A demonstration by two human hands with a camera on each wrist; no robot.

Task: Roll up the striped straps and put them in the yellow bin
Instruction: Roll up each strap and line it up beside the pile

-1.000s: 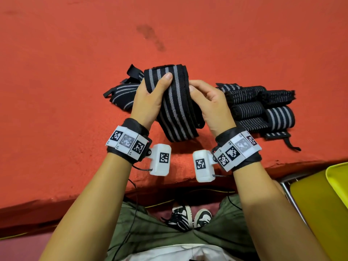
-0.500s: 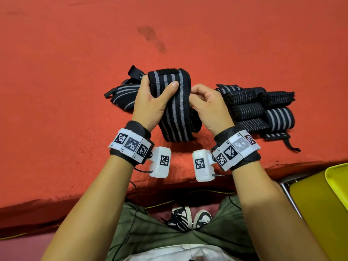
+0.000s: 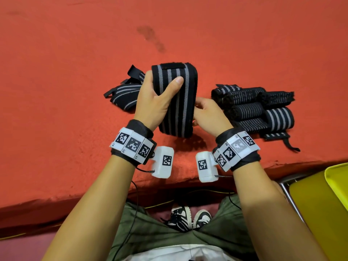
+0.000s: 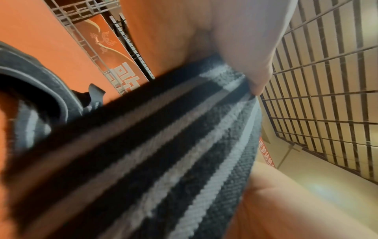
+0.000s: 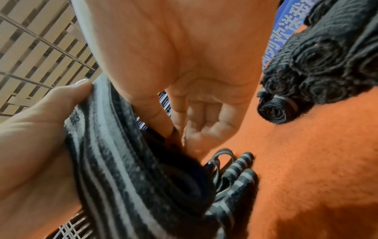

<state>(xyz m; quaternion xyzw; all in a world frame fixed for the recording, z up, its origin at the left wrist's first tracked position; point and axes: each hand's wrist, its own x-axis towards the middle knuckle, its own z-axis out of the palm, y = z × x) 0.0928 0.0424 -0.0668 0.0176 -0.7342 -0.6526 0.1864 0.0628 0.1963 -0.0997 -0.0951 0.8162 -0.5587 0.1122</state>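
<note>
A black strap with grey stripes [image 3: 178, 106], folded into a thick flat roll, stands upright above the red table. My left hand [image 3: 156, 102] grips its left side, thumb laid across the front. My right hand [image 3: 209, 113] is at the roll's lower right edge. In the right wrist view its thumb and forefinger [image 5: 174, 127] pinch the roll's end [image 5: 126, 177]. The left wrist view is filled by the strap [image 4: 163, 153] under my thumb [image 4: 251, 48]. A loose striped strap [image 3: 124, 95] lies behind my left hand. The yellow bin [image 3: 320, 204] sits low at the right, beyond the table edge.
Several rolled straps [image 3: 254, 108] are stacked on the red table [image 3: 75, 91] just right of my right hand, also visible in the right wrist view [image 5: 319, 64]. The table's front edge runs below my wrists; my legs and shoes are under it.
The strap roll has turned more upright and risen. My left thumb now lies across its front, and my right hand has dropped to the roll's lower right edge.
</note>
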